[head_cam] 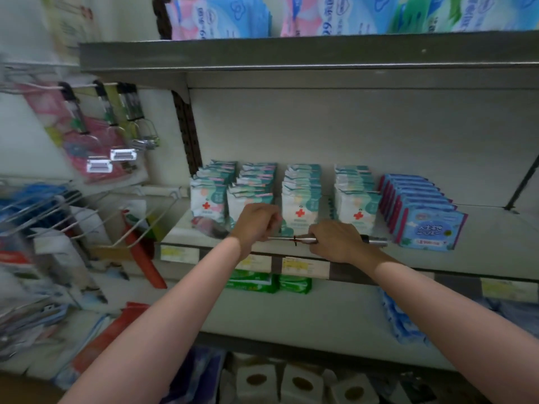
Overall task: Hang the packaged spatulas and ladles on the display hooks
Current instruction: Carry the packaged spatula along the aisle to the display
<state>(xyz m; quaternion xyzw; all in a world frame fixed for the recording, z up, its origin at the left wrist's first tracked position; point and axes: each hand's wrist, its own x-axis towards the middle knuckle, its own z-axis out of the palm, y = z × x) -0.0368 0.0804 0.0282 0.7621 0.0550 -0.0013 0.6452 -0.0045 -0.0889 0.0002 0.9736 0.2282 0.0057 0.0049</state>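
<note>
Both hands hold a slim, shiny metal handle (291,238) level: right hand (335,242) wrapped round it, left hand (256,221) pinching its thin end (red tie midway).

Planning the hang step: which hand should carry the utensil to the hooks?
Left, probably. The left hand pinches the metal handle on the side nearer the display hooks; the right hand grips it farther away.
</note>
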